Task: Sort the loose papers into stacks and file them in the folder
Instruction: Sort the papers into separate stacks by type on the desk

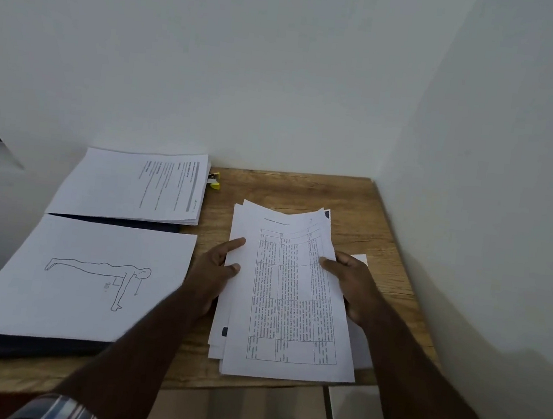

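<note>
On the wooden bench (363, 219), left hand (214, 271) and right hand (351, 283) grip a white printed paper stack (292, 297) at 3 o'clock of the dark folder (28, 350).

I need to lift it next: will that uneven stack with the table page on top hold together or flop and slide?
The stack is thin loose sheets, so it will probably sag if unsupported. Its edges are fanned unevenly, so sheets may slip apart. The left hand and right hand grip both sides, which should steady it.
</note>
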